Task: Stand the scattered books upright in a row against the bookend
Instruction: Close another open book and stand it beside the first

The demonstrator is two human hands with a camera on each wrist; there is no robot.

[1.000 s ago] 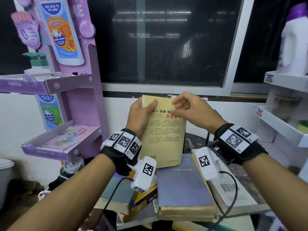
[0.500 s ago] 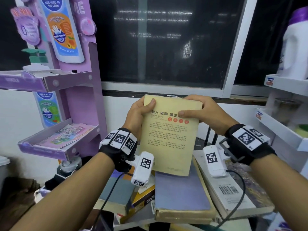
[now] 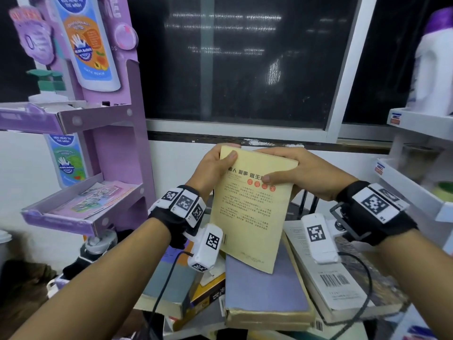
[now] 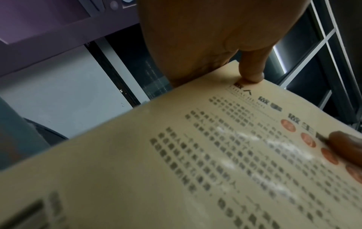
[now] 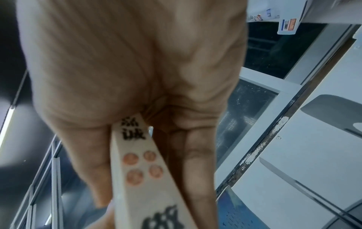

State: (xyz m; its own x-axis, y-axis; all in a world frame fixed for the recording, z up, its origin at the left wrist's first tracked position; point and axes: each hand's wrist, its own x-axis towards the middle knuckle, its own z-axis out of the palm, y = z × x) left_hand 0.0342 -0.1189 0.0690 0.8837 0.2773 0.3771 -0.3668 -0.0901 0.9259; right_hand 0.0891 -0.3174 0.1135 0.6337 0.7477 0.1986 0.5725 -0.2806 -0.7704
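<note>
A thin yellow book (image 3: 247,212) with black print and red seals is held up in the air, its cover facing me, above a loose pile of books. My left hand (image 3: 217,165) grips its upper left corner, thumb on the cover (image 4: 252,72). My right hand (image 3: 289,171) grips its upper right edge, thumb on the cover, with the spine (image 5: 137,167) running between thumb and fingers. Below lie a blue-grey book (image 3: 264,290), a white book with a barcode (image 3: 328,278) and a grey book (image 3: 171,283). No bookend is clearly in view.
A purple cardboard display stand (image 3: 103,133) with trays stands at the left. White shelves (image 3: 416,192) with a bottle (image 3: 434,62) are at the right. A dark window (image 3: 240,57) and white wall lie behind the pile. Black metal bars (image 3: 308,204) show behind the yellow book.
The yellow book has turned a little and leans to the right. My right hand has moved from pinching its top to gripping the upper right edge by the spine. The left hand keeps its hold.
</note>
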